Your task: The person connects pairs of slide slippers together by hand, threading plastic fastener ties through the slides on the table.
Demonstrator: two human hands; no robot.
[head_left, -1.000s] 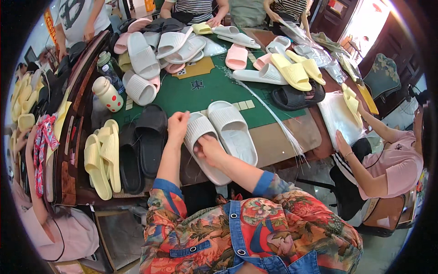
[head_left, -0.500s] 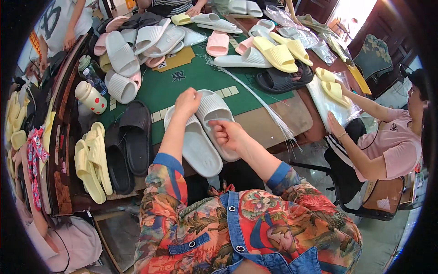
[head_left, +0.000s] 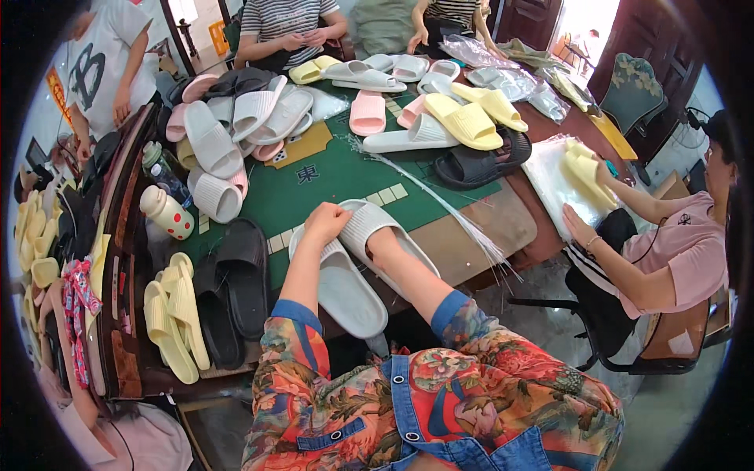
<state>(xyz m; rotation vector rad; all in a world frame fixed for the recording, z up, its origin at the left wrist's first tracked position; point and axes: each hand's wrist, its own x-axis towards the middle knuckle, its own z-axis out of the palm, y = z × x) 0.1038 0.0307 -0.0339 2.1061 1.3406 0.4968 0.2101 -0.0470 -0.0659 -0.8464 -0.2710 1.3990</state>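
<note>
A pair of light grey slide slippers lies side by side at the table's near edge, toes away from me. My left hand [head_left: 324, 225] is closed over where the two ribbed straps meet; what its fingers pinch is hidden. It partly covers the left grey slipper [head_left: 349, 294]. My right hand [head_left: 383, 245] reaches under the strap of the right grey slipper [head_left: 369, 217], so its fingers are out of sight. Left of them lie a pair of black slippers [head_left: 242, 271] and a pair of yellow slippers [head_left: 174, 322].
A bundle of thin white plastic ties [head_left: 440, 206] lies across the green table top [head_left: 314, 196]. Grey, pink, yellow and black slippers are heaped beyond. A dotted white bottle [head_left: 166, 212] stands left. At right, a co-worker holds yellow slippers [head_left: 583, 174] over clear bags; other people are around the table.
My right hand has gone from above the right grey slipper to under its strap. My left hand stays closed at the straps. The view has tilted up, showing more of the people opposite.
</note>
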